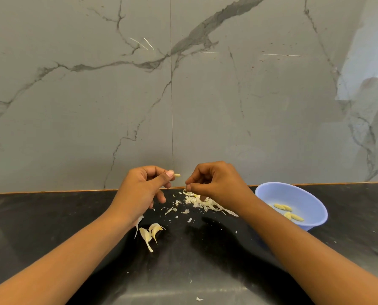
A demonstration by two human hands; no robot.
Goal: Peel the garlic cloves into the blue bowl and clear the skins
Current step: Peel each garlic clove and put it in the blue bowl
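My left hand pinches a small pale garlic clove between thumb and fingers, held above the dark counter. A little to its right, my right hand has its fingertips pinched together just above a heap of white garlic skins; whether a scrap of skin is between them I cannot make out. Unpeeled cloves lie on the counter below my left wrist. The blue bowl stands at the right with several peeled cloves inside.
Loose flakes of skin are scattered over the black counter between my hands, with stray bits nearer the front edge. A grey marble wall rises directly behind the counter.
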